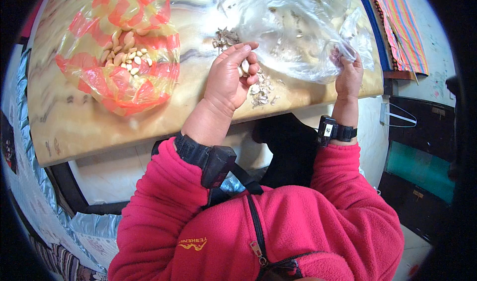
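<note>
My left hand (226,77) is closed above the table's near part, with pale garlic cloves (243,68) showing between its curled fingers. At the right, my right hand (350,77) grips the near right edge of a clear plastic bag (293,33), which lies spread and crumpled over the table; its fingertips are partly hidden in the film. Left of my left hand rests an open red and yellow plastic bag (89,75) with several peeled garlic cloves (130,57) on it. White garlic skins (262,93) are scattered just below and right of my left hand.
A darker heap of dry garlic skins (226,37) sits beyond my left hand on the marbled table (194,102). A striped cloth (397,23) hangs past the table's right edge. Dark cabinet panels (420,119) stand at the right.
</note>
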The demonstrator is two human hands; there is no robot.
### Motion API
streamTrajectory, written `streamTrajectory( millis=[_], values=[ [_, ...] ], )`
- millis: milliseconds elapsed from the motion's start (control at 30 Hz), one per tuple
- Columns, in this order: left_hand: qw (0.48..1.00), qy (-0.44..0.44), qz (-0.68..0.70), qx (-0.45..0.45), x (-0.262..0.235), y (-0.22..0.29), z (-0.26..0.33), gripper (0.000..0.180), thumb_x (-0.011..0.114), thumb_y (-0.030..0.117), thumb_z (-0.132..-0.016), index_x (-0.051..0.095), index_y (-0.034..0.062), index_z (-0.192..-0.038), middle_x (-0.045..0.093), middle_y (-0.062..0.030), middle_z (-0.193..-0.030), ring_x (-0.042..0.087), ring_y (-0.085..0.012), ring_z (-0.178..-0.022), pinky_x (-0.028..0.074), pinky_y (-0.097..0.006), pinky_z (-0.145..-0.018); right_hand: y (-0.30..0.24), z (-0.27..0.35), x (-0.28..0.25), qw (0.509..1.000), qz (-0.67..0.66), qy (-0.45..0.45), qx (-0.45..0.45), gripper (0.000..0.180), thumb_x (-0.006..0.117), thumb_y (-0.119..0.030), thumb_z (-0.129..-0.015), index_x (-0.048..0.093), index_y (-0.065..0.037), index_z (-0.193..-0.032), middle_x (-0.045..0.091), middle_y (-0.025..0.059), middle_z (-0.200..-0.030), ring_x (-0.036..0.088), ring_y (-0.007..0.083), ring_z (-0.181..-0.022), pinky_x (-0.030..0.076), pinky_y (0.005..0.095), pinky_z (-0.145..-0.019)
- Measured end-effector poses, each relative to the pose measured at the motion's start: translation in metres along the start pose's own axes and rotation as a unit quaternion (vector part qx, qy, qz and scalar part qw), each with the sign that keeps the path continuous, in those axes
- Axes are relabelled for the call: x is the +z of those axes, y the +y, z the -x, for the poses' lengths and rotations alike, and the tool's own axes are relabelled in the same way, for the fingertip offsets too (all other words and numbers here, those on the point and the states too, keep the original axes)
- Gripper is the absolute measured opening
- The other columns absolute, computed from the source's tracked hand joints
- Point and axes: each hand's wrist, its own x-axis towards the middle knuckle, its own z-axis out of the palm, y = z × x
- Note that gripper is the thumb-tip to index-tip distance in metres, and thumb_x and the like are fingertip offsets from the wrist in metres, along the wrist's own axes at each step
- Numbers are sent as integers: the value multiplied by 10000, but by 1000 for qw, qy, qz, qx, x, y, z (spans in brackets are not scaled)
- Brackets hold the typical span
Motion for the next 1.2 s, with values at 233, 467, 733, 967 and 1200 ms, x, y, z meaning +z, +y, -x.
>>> streamTrajectory(
  millis=[233, 467, 733, 967, 1200],
  values=[
    [1000, 1, -8, -4, 2, -1, 0, 184, 534, 120, -889, 559, -1, -1025, 525, -29, -716, 481, -112, -588, 363, -217, -451, -25, -5, -3, 977, 204, 49, -38, 525, 447, 63, -697, 497, 36, -1220, 516, 146, -1224, 483, 225, -1170, 372, 310, -980],
    [1000, 0, -5, -11, 3, -4, -1, 184, 535, 133, -889, 562, 3, -1017, 524, -33, -736, 480, -114, -593, 362, -215, -451, -35, 12, 42, 905, 363, -118, -189, 313, 488, 90, -782, 605, 0, -1057, 640, 85, -996, 617, 157, -882, 468, 248, -784],
    [1000, 0, -7, -12, 3, -3, -1, 183, 527, 133, -892, 562, 0, -1013, 523, -33, -734, 482, -116, -595, 363, -214, -452, 17, -9, 63, 811, 542, -148, -163, 108, 594, -65, -785, 658, -71, -871, 606, 138, -818, 598, 290, -742, 478, 327, -665],
    [1000, 0, -11, -5, 1, -2, -2, 162, 526, 134, -891, 558, 9, -989, 528, -32, -728, 489, -109, -585, 374, -214, -452, 18, -14, 54, 960, 268, -69, -46, 55, 605, -59, -819, 615, -16, -852, 627, 99, -749, 591, 173, -628, 473, 265, -581],
    [1000, -2, -18, -10, 2, -4, -2, 147, 525, 131, -891, 555, 14, -975, 528, -33, -726, 495, -111, -584, 384, -216, -462, 1, -3, 52, 977, -148, -54, 140, 108, 602, -27, -846, 590, -20, -954, 623, 95, -847, 617, 155, -702, 536, 256, -634]
  ],
)
